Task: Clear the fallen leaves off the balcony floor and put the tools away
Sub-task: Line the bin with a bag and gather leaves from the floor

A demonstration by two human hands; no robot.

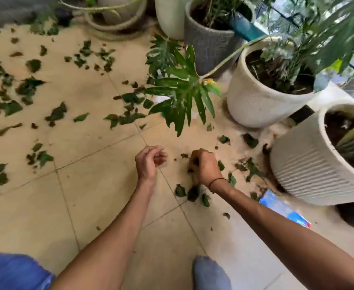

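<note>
Step in hand, as judged: gathering by hand. The right hand [203, 166] is fisted around dark green fallen leaves [194, 162] above the beige tiled balcony floor [100, 206]. The left hand [150, 161], just beside it, is loosely curled and holds nothing. Several leaves lie beneath the right hand; dozens lie beyond the left. Five plant pots are visible, the ribbed white one [310, 174] nearest the right hand. Next: deposit, then regrasp.

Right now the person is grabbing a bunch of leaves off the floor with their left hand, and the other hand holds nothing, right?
Nearly. The head view shows the right hand gripping the leaves, not the left. The left hand hangs loosely curled above the floor tiles and holds nothing. The rest is right: leaves are being gathered off the floor.
</note>
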